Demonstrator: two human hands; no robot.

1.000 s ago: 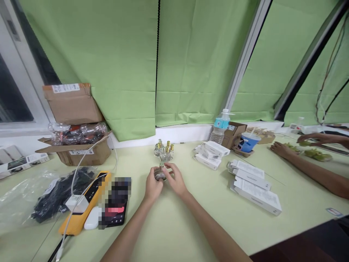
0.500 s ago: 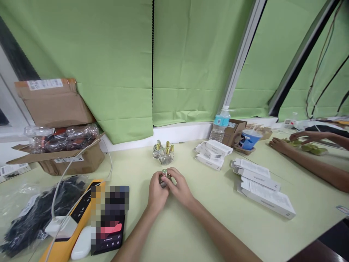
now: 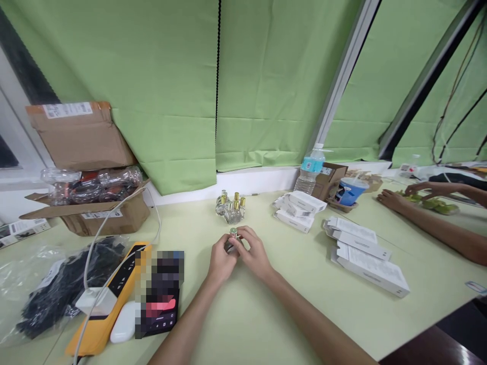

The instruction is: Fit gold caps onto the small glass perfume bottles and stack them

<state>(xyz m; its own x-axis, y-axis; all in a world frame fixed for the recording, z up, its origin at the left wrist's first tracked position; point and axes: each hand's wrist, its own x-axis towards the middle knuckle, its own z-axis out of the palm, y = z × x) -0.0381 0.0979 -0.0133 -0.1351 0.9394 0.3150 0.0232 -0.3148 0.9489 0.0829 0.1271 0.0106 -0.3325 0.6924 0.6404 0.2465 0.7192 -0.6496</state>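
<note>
Head view, left fingers (image 3: pixel 217 250) and right fingers (image 3: pixel 246 240) grasping bottle (image 3: pixel 233 233), well inside table edge (image 3: pixel 422 329)

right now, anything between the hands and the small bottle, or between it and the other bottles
Nothing visible: left hand and right hand both touch the small bottle; ahead of them, only tabletop shows before the other bottles.

Nothing can be read: print on the white boxes (image 3: pixel 372 269), bottle label (image 3: pixel 312 165) and carton sticker (image 3: pixel 67 110) is too small.
</note>
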